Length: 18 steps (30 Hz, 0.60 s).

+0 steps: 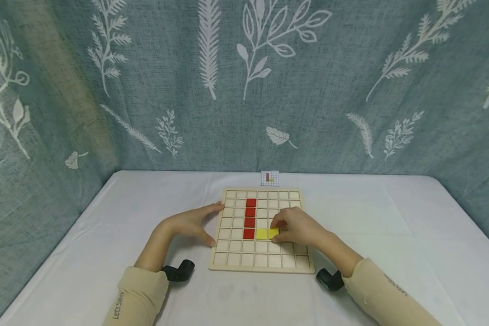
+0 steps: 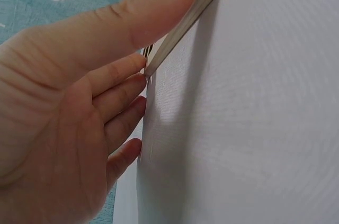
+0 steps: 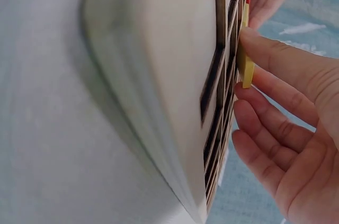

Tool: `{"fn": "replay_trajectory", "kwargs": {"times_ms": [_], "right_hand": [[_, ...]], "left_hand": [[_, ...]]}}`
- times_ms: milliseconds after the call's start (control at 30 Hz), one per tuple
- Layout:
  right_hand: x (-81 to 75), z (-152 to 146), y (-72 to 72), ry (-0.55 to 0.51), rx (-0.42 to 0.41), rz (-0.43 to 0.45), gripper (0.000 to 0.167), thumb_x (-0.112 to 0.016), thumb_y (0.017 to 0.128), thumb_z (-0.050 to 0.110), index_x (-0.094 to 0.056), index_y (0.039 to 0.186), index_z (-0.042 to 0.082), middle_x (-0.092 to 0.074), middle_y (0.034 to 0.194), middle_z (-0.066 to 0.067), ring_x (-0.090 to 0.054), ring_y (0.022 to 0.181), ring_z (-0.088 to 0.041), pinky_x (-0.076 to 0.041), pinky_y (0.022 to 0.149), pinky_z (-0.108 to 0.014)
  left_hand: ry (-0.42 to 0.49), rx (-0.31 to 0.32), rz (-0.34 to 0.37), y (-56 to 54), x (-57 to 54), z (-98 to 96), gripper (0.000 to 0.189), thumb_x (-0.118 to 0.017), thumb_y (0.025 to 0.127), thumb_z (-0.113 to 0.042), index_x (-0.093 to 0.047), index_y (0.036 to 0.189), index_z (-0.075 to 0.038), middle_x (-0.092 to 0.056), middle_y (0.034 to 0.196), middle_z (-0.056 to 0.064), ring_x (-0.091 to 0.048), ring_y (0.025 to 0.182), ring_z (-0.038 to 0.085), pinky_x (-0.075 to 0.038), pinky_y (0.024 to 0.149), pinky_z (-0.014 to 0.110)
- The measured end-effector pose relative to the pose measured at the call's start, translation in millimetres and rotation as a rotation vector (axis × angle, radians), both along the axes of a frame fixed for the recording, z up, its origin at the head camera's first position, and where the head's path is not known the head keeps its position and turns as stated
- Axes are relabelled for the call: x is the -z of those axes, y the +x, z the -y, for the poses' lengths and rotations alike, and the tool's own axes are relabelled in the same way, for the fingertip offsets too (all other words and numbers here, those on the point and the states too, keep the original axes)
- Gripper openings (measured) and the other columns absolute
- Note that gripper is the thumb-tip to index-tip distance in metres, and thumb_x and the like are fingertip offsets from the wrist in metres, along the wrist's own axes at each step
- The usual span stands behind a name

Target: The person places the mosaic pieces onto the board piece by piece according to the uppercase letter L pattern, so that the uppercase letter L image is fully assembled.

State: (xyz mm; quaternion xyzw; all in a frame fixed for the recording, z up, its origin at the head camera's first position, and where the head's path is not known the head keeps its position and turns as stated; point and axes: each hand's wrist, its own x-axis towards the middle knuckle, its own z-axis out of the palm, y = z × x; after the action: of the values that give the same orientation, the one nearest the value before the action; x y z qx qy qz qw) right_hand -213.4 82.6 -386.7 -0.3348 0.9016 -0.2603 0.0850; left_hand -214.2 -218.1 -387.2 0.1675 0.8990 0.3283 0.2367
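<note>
A square wooden grid board (image 1: 261, 270) lies on the white table. My right hand (image 1: 296, 225) pinches a yellow square tile (image 1: 273, 233) between thumb and fingers, at a cell in the board's middle. Seen from the right wrist, this yellow tile (image 3: 247, 73) stands a little proud of the grid, the thumb on its edge. Just left of it sits another yellow tile (image 1: 261, 234). Beside that runs a column of several red tiles (image 1: 249, 222). My left hand (image 1: 187, 222) rests at the board's left edge, thumb and fingers spread and extended along it.
Behind the board lies a small card (image 1: 270, 178) printed with a grid and coloured cells. Black curved devices hang at the left wrist (image 1: 180, 271) and the right wrist (image 1: 330, 280). A leaf-patterned teal cloth (image 1: 228, 136) closes off the table's back.
</note>
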Motion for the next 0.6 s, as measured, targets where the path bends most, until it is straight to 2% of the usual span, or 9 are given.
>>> {"fn": "replay_trajectory", "kwargs": {"times_ms": [333,600], "right_hand": [[1.4,1.2,-1.3,-0.02,-0.004,-0.001,0.02,-0.079,0.071,0.017,-0.07,0.087,0.008,-0.067,0.084,0.002,-0.057,0.075,-0.008,-0.048,0.067,-0.022],[1.2,0.8,-1.9,-0.044,0.024,0.043,0.023,-0.082,0.067,0.017,-0.07,0.085,0.008,-0.067,0.082,0.003,-0.056,0.074,-0.008,-0.047,0.066,-0.021]], "left_hand": [[0.017,0.023,-0.004,-0.5,0.1,1.9,0.102,-0.084,0.062,-0.019,-0.026,0.145,-0.005,-0.01,0.154,0.018,-0.008,0.14,0.038,-0.012,0.11,0.055],[0.017,0.025,0.0,-1.2,0.9,2.2,0.102,-0.084,0.062,-0.02,-0.026,0.146,-0.008,-0.01,0.154,0.016,-0.007,0.14,0.036,-0.011,0.11,0.054]]}}
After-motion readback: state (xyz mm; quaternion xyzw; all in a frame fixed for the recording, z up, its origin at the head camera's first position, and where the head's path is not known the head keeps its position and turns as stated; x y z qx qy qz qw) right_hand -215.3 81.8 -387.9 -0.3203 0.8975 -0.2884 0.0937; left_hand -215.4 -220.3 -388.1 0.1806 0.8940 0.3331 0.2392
